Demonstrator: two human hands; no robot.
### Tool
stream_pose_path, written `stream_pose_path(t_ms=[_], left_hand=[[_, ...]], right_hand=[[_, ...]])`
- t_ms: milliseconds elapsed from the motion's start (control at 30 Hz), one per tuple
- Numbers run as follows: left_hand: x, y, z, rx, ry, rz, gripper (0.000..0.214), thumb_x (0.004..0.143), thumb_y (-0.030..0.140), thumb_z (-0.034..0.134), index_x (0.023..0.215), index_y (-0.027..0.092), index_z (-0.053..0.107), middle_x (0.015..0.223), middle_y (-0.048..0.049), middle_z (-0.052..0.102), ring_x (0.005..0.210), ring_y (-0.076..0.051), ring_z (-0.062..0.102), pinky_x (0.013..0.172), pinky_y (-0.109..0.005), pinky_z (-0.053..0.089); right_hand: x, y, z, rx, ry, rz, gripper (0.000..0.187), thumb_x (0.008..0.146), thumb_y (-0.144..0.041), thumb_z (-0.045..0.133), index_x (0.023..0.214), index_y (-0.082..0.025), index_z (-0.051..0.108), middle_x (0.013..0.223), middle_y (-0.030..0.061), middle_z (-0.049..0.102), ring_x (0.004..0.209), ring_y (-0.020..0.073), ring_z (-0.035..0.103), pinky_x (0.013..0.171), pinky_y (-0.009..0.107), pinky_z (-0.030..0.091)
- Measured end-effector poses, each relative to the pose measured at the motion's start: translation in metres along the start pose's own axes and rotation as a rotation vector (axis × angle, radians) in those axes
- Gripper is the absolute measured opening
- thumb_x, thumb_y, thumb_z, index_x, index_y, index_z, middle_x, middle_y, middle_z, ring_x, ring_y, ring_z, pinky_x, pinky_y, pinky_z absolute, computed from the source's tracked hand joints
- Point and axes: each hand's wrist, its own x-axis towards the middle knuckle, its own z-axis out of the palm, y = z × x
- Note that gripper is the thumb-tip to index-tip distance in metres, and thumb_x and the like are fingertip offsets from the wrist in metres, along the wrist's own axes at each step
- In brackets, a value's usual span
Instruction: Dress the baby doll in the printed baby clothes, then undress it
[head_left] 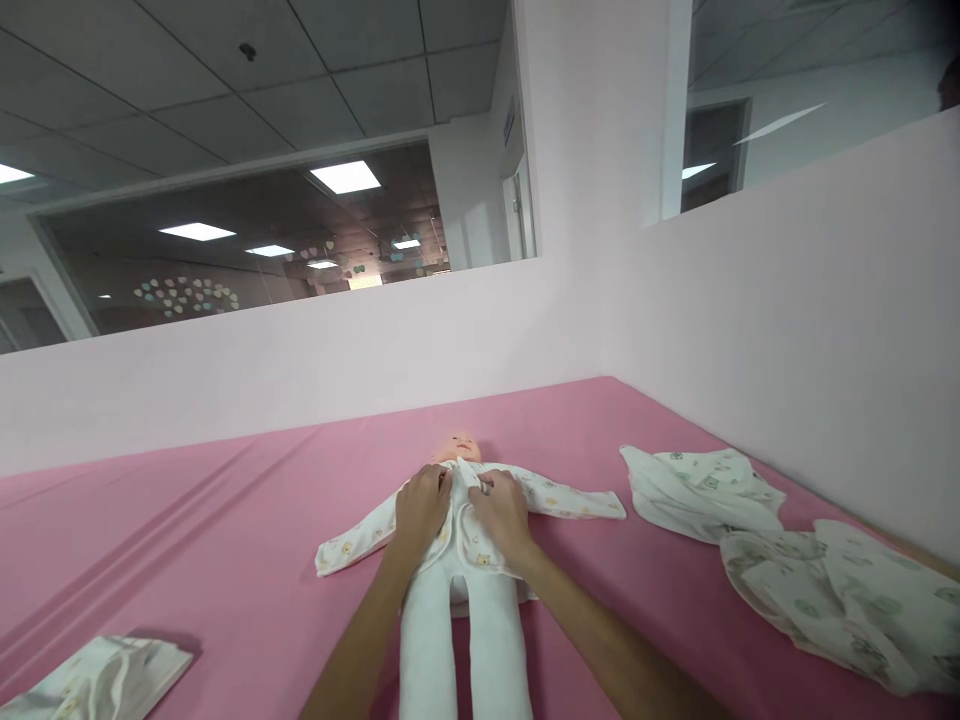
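Baby shirt (pixel 480 545) is on the doll (pixel 460 446), which lies face up on the pink sheet (pixel 247 560), sleeves out to both sides. It's prob. light, soft & floppy, w/ nothing to break & not v. slippery. Best spots to hold: front edges by the neck, b/c thin cloth should pinch easily there. R hand (pixel 504 512) pinches a white bit of the front; L hand (pixel 424 500) is curled on the other side, can't tell if it's gripping. Sheet looks smooth w/ a few long creases. 2 crumpled cloths (pixel 694 490) lie on the right, 1 more cloth (pixel 120 675) near left. White wall (pixel 450 345), big window (pixel 262 240), bright lights (pixel 346 177).
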Motion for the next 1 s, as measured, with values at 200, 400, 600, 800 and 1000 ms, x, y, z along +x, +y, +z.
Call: stream_pose_path(t_ms=[200, 400, 600, 800, 1000], left_hand=[[-0.002, 0.004, -0.004, 0.023, -0.036, -0.014, 0.026, 0.092, 0.030, 0.041, 0.073, 0.022, 0.057, 0.086, -0.0039, 0.066, 0.076, -0.020, 0.061, 0.058, -0.027, 0.030], [-0.006, 0.007, -0.004, -0.011, 0.021, -0.014, 0.028, 0.097, 0.031, 0.033, 0.087, 0.022, 0.058, 0.096, -0.0045, 0.067, 0.082, -0.020, 0.061, 0.063, -0.028, 0.035], [-0.008, 0.009, -0.004, 0.125, 0.094, 0.190, 0.030, 0.099, 0.027, 0.030, 0.088, 0.021, 0.057, 0.092, -0.0062, 0.065, 0.086, -0.021, 0.059, 0.072, -0.031, 0.036], [-0.010, 0.010, -0.006, 0.199, 0.092, 0.296, 0.028, 0.098, 0.024, 0.033, 0.086, 0.022, 0.059, 0.090, -0.0069, 0.065, 0.084, -0.021, 0.059, 0.073, -0.032, 0.036], [-0.011, 0.010, -0.005, 0.151, 0.099, 0.323, 0.028, 0.098, 0.023, 0.036, 0.083, 0.021, 0.059, 0.088, -0.0059, 0.066, 0.080, -0.020, 0.058, 0.069, -0.031, 0.036]], right_hand=[[-0.002, -0.006, -0.004, -0.039, 0.017, 0.037, 0.014, 0.070, -0.022, 0.049, 0.058, -0.022, 0.055, 0.065, 0.0028, 0.060, 0.068, 0.0200, 0.053, 0.065, 0.029, 0.037], [-0.004, -0.017, -0.006, 0.080, -0.018, 0.032, 0.020, 0.079, -0.026, 0.041, 0.073, -0.020, 0.060, 0.072, 0.0008, 0.063, 0.069, 0.0175, 0.055, 0.062, 0.026, 0.039], [-0.004, -0.021, -0.007, 0.153, -0.065, 0.016, 0.024, 0.082, -0.030, 0.042, 0.066, -0.019, 0.056, 0.063, -0.0019, 0.056, 0.062, 0.0148, 0.048, 0.057, 0.024, 0.036], [-0.003, -0.022, -0.007, 0.159, -0.083, 0.036, 0.026, 0.081, -0.031, 0.044, 0.060, -0.019, 0.053, 0.058, -0.0034, 0.050, 0.057, 0.0132, 0.042, 0.054, 0.023, 0.033], [-0.005, -0.026, -0.006, 0.122, -0.095, 0.023, 0.027, 0.081, -0.031, 0.044, 0.061, -0.019, 0.057, 0.060, -0.0025, 0.055, 0.060, 0.0144, 0.045, 0.057, 0.024, 0.034]])
